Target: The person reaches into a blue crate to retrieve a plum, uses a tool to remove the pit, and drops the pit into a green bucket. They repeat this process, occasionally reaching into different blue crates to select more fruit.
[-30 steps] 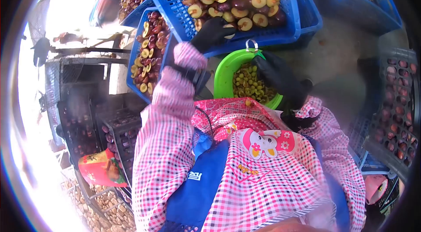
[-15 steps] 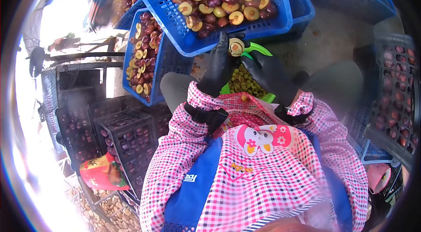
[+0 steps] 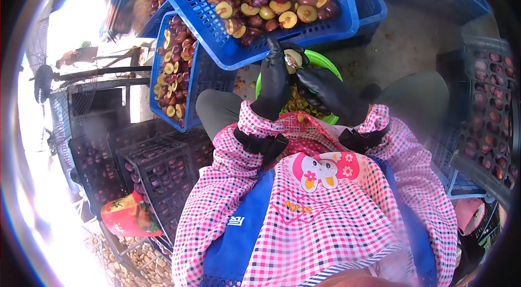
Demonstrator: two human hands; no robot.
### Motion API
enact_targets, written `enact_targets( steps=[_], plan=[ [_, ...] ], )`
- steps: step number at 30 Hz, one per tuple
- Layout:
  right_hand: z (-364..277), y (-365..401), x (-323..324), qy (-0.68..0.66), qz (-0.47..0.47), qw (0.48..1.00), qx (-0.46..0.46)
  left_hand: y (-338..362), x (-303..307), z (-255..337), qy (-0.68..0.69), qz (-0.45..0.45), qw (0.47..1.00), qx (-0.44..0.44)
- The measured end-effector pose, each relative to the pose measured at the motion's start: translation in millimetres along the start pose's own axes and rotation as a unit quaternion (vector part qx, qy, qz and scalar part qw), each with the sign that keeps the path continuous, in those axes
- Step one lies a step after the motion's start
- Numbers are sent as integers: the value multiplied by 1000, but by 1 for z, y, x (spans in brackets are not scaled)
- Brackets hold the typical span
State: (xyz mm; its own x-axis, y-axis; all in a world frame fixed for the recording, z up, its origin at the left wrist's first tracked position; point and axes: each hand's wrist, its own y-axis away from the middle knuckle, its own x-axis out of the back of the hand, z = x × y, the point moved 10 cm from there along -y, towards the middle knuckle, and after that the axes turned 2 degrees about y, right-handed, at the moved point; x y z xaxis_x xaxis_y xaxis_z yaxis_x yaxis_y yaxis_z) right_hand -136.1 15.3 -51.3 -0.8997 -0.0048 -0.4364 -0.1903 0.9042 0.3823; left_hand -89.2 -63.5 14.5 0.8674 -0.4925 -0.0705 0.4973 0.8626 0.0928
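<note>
My left hand [image 3: 275,81], in a black glove, grips a halved plum [image 3: 293,58] with its pale cut face showing. Close beside it, my right hand [image 3: 331,91], gloved too, has its fingers curled at the lower edge of the fruit; a small green bit shows by those fingers, but what they hold I cannot make out. Both hands are above a bright green basin [image 3: 332,64] containing many small yellow-green pieces [image 3: 296,103]. Just beyond the hands a blue crate [image 3: 228,59] holds halved plums [image 3: 271,2].
Another blue crate [image 3: 191,108] of plum halves stands at the left. Black crates [image 3: 157,151] of whole plums are lower left, and one more black crate [image 3: 483,170] is at the right. A red bag [image 3: 130,215] lies at the lower left.
My right hand has shifted slightly down and left, and the plum is tilted more. More of the green basin's rim shows. The view has moved a little.
</note>
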Motion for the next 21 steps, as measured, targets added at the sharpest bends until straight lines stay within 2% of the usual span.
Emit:
enact_targets(
  steps=[1,3,4,6,7,9,10,12,13,14,15,16,18,19,21],
  plan=[
    [1,-1,0,-1,1,1000,1,-1,-2,-1,-1,-2,1000,0],
    [-11,-2,10,124,93,985,78,-1,-2,1,-32,8,999,-13],
    [-11,-2,8,123,95,985,78,-4,-2,3,-32,6,999,-13],
    [-39,9,9,206,164,941,215,-7,-13,23,-96,-58,990,-85],
    [-33,6,8,204,162,942,213,-4,-13,22,-98,-55,990,-84],
    [-40,4,7,163,162,933,275,-5,-4,7,-30,1,1000,0],
    [-44,5,11,162,165,933,276,-7,-4,8,-31,-2,1000,0],
    [-14,-3,-2,64,8,995,79,-9,-16,13,-31,-78,996,-10],
    [-19,4,0,64,7,995,76,-10,-12,12,-30,-77,997,-7],
    [-19,10,-9,-35,-59,997,42,-12,-16,1,-10,-115,992,50],
    [-19,14,-21,-134,-124,983,8,-11,-21,-8,8,-153,982,108],
    [-19,14,-23,-133,-125,983,11,-12,-24,-7,7,-154,982,105],
    [-20,24,-46,-380,-223,897,-26,-13,-24,-9,78,-105,986,103],
    [-21,25,-47,-380,-223,897,-23,-16,-20,-10,76,-107,986,102],
    [-14,25,-47,-183,-207,961,-12,-15,-23,-38,178,-183,936,240]
  ],
)
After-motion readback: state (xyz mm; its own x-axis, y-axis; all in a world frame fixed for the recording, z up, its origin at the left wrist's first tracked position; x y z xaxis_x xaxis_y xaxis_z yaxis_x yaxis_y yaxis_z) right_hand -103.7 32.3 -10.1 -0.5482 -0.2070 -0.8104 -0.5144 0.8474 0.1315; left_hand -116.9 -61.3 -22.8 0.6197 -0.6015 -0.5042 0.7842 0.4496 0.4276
